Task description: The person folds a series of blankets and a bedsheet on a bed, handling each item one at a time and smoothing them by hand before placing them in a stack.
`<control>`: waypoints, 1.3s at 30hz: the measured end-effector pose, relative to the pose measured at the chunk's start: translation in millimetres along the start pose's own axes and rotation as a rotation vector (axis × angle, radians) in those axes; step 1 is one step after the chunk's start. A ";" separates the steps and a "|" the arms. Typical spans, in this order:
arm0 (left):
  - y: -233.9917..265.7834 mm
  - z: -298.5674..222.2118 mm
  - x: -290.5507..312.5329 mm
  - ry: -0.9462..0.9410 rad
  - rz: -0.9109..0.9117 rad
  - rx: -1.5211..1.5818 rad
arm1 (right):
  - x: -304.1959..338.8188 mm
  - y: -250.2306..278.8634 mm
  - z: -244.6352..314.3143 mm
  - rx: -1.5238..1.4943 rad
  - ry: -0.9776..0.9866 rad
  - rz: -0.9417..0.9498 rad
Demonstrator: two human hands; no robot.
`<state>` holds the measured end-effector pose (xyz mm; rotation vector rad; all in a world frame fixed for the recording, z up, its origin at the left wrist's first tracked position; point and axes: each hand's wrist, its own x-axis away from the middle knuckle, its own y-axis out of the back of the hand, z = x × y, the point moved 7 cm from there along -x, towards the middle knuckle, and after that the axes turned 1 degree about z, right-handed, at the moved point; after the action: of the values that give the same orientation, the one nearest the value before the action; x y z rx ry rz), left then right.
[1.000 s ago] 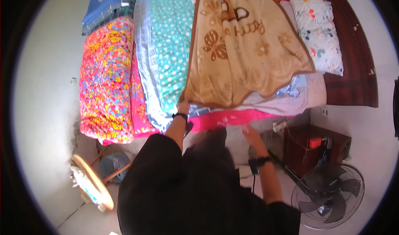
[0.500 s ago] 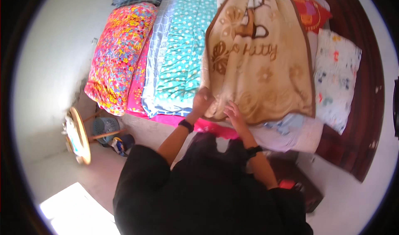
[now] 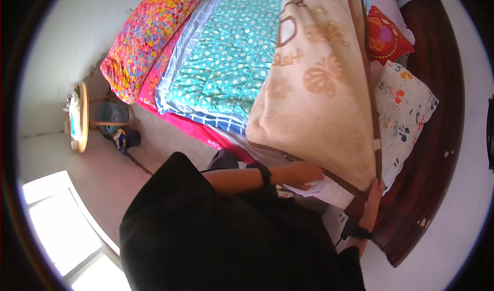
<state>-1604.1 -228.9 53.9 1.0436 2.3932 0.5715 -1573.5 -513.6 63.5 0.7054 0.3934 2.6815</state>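
The beige fleece blanket [image 3: 314, 100] lies along the bed [image 3: 206, 129], beside a teal quilt [image 3: 231, 59]. The left hand [image 3: 304, 173] rests at its near edge, grip unclear. The right hand [image 3: 374, 196] pinches its brown-trimmed corner, next to a cartoon-print pillow [image 3: 404, 113] and dark headboard [image 3: 437, 136].

1. The beige blanket [image 3: 319, 95] is a thick fleecy one with brown trim and a tan-and-white cartoon print. It's draped across the bed with its near edge lifted off the mattress.
2. It lies over a teal quilt and ends just beside the pillows.
3. Its near corner is pinched at the bed's edge, so the fabric bulges a bit.
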 end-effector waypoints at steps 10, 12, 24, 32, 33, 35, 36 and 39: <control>-6.5 263.7 245.5 1.358 -0.604 -0.402 | -167.7 0.7 -264.6 0.161 -0.311 0.266; -1.1 288.3 263.0 1.438 -0.616 -0.221 | -169.8 -22.1 -276.1 0.154 -0.302 0.222; 4.7 269.0 204.1 1.349 -0.777 0.231 | -177.5 -52.3 -254.0 0.422 0.235 -0.054; 14.7 242.7 246.5 1.404 -0.724 0.481 | -174.2 -69.3 -254.0 0.800 -0.072 -0.023; 18.1 232.2 237.8 1.392 -0.694 0.622 | -177.7 -67.7 -256.0 0.794 -0.064 -0.038; 35.7 220.4 230.7 1.361 -0.674 0.611 | -181.0 -75.2 -254.4 0.186 -0.032 0.033; 50.1 208.5 220.3 1.327 -0.680 0.665 | -179.1 -74.7 -247.5 0.186 -0.016 0.022; 104.9 179.4 210.4 1.106 -0.843 0.850 | -157.1 -72.5 -182.5 0.013 0.011 0.023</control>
<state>-1570.8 29.5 -86.0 -0.3326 3.7967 -0.3567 -1520.7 -541.5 -180.8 0.7036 0.4087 2.7074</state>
